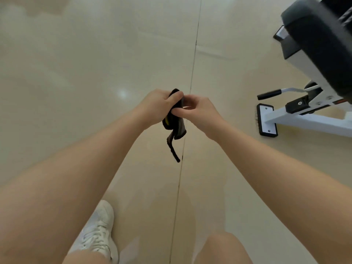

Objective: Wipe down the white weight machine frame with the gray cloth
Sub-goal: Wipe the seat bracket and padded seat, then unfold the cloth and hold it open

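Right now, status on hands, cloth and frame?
Left hand and right hand both grip the bunched dark gray cloth. White metal weight machine frame off right, untouched. Nothing between.

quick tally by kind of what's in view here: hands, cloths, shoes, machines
hands: 2, left hand and right hand
cloths: 1, dark cloth held by both hands
shoes: 1, white shoe
machines: 1, weight machine
total: 5

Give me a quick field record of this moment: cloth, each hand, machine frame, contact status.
cloth: dark gray cloth, bunched, held mid-air over the floor
left hand: left hand grips the cloth's upper part
right hand: right hand pinches the cloth
frame: white weight machine frame, to the right, with black pad
contact: cloth not touching the frame
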Available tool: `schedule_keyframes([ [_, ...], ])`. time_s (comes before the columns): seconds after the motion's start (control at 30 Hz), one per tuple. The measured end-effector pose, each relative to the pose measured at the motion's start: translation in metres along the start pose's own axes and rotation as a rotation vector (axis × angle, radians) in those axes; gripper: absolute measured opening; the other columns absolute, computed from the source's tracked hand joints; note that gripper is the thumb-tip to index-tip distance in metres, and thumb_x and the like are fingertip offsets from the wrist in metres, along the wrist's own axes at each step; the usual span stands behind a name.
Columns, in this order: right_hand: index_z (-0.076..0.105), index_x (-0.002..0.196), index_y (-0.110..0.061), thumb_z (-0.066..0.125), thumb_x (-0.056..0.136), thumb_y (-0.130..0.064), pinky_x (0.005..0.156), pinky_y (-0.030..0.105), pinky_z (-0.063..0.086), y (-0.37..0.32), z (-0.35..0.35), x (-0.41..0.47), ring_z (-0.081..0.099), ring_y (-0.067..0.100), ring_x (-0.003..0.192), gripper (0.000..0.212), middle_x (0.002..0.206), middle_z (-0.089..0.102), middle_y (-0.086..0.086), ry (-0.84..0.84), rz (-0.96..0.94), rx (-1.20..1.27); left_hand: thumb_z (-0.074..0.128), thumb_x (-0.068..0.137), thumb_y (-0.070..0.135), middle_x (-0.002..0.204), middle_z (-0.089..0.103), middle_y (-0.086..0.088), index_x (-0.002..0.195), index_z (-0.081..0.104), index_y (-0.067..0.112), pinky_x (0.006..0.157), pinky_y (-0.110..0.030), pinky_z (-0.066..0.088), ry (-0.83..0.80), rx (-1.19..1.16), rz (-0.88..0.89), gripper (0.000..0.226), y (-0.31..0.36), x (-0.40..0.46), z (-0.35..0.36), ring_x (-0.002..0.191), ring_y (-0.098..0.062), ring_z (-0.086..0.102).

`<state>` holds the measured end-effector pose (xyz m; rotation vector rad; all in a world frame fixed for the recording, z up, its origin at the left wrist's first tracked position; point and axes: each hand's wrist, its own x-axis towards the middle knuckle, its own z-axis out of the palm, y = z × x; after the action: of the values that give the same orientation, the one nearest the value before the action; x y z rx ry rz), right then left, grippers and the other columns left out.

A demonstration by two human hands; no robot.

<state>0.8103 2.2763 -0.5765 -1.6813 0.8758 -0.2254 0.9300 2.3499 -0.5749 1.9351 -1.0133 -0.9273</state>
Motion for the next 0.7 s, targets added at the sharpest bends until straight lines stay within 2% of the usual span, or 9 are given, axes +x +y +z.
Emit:
schedule_keyframes([
  [0.1, 0.066, 0.102, -0.012, 0.054, 0.080, -0.004, 0.089, 0.038, 0.051, -0.057, 0.019, 0.005, 0.064, 0.021, 0.096, 0.026, 0.098, 0.069, 0.004, 0.045, 0.022, -0.103, 0.049, 0.092, 0.032, 0.050, 0.047, -0.001, 0.061, 0.056, 0.004, 0.046, -0.019, 0.029, 0.017, 0.047, 0.009, 0.043, 0.021, -0.007, -0.055, 0.045, -0.007, 0.039],
  [0.17, 0.066, 0.098, -0.013, 0.045, 0.081, -0.002, 0.084, 0.043, 0.053, -0.097, 0.028, 0.008, 0.063, 0.027, 0.093, 0.028, 0.095, 0.068, 0.010, 0.064, 0.041, -0.155, 0.051, 0.092, 0.030, 0.065, 0.054, -0.014, 0.075, 0.061, -0.005, 0.057, -0.026, 0.033, 0.057, 0.066, 0.027, 0.040, 0.037, -0.014, -0.091, 0.060, -0.016, 0.044],
  [0.23, 0.063, 0.100, -0.017, 0.039, 0.082, -0.001, 0.079, 0.045, 0.054, -0.137, 0.032, 0.011, 0.063, 0.028, 0.091, 0.034, 0.097, 0.067, 0.010, 0.080, 0.053, -0.201, 0.053, 0.091, 0.028, 0.074, 0.059, -0.014, 0.084, 0.065, -0.004, 0.063, -0.029, 0.038, 0.074, 0.033, 0.035, 0.035, 0.055, -0.021, -0.124, 0.068, -0.020, 0.049],
  [0.33, 0.052, 0.098, -0.026, 0.034, 0.084, 0.003, 0.073, 0.034, 0.052, -0.194, 0.030, 0.010, 0.059, 0.021, 0.092, 0.037, 0.097, 0.062, -0.001, 0.098, 0.077, -0.203, 0.056, 0.089, 0.026, 0.092, 0.068, -0.007, 0.096, 0.069, 0.007, 0.081, -0.033, 0.049, 0.025, -0.013, 0.053, 0.024, 0.087, -0.033, -0.174, 0.088, -0.021, 0.061],
  [0.4, 0.051, 0.089, -0.026, 0.036, 0.085, 0.002, 0.073, 0.027, 0.045, -0.234, 0.025, 0.008, 0.056, 0.019, 0.091, 0.032, 0.089, 0.059, -0.008, 0.111, 0.061, -0.209, 0.059, 0.088, 0.025, 0.101, 0.067, -0.004, 0.097, 0.068, 0.011, 0.086, -0.035, 0.049, 0.004, -0.030, 0.065, 0.020, 0.109, -0.037, -0.210, 0.093, -0.021, 0.062],
  [0.47, 0.055, 0.084, -0.027, 0.042, 0.086, -0.001, 0.077, 0.028, 0.045, -0.276, 0.018, 0.006, 0.057, 0.018, 0.091, 0.029, 0.086, 0.061, -0.009, 0.104, 0.042, -0.259, 0.060, 0.087, 0.024, 0.102, 0.065, -0.002, 0.093, 0.067, 0.012, 0.082, -0.032, 0.049, 0.001, -0.022, 0.080, 0.016, 0.132, -0.041, -0.248, 0.090, -0.021, 0.061],
  [0.57, 0.060, 0.087, -0.027, 0.044, 0.088, -0.005, 0.080, 0.029, 0.049, -0.345, -0.001, 0.009, 0.060, 0.015, 0.091, 0.027, 0.090, 0.066, -0.005, 0.076, 0.004, -0.332, 0.058, 0.087, 0.021, 0.083, 0.061, 0.002, 0.086, 0.063, 0.018, 0.062, -0.020, 0.043, -0.018, 0.049, 0.075, 0.007, 0.169, -0.041, -0.304, 0.074, -0.013, 0.057],
  [0.63, 0.061, 0.082, -0.031, 0.046, 0.088, -0.008, 0.072, 0.021, 0.048, -0.393, -0.018, 0.009, 0.060, 0.004, 0.084, 0.028, 0.085, 0.066, -0.012, 0.068, 0.003, -0.376, 0.055, 0.087, 0.020, 0.072, 0.054, 0.010, 0.083, 0.060, 0.023, 0.049, -0.011, 0.035, -0.053, 0.107, 0.078, 0.007, 0.201, -0.040, -0.337, 0.064, -0.004, 0.049],
  [0.7, 0.064, 0.079, -0.032, 0.050, 0.086, -0.011, 0.064, 0.016, 0.044, -0.439, -0.035, 0.016, 0.058, -0.003, 0.075, 0.026, 0.079, 0.065, -0.017, 0.059, 0.013, -0.381, 0.056, 0.086, 0.020, 0.068, 0.052, 0.014, 0.080, 0.060, 0.025, 0.042, -0.007, 0.032, -0.085, 0.111, 0.094, 0.009, 0.232, -0.033, -0.367, 0.060, -0.002, 0.048],
])
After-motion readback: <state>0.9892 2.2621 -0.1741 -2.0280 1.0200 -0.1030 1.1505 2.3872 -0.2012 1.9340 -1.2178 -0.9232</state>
